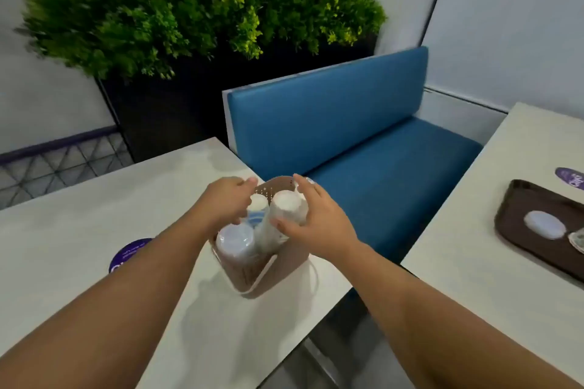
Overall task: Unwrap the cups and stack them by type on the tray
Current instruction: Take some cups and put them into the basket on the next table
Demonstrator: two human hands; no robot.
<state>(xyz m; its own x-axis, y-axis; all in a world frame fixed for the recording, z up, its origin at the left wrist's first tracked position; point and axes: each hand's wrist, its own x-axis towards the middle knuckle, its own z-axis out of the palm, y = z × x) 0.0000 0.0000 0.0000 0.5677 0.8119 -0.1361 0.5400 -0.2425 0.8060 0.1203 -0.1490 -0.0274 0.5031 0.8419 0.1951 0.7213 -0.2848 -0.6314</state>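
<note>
A brown perforated basket (252,278) stands near the right edge of the white table (79,246). Inside it stand plastic-wrapped sleeves of cups: a white one (286,204), a smaller white one (258,201) behind it, and a clear-topped one (235,241) at the front left. My right hand (316,218) grips the tall white sleeve from the right side. My left hand (226,199) reaches into the basket's left side with curled fingers beside the small sleeve; its grip is hidden. A dark brown tray (518,230) lies on a second table at the right.
The tray carries a pale oval lid-like object (544,224) and another item (578,240) at the frame edge. A blue bench seat (363,148) fills the gap between the two tables. A planter with green foliage (196,19) stands behind. Purple round stickers mark both tables.
</note>
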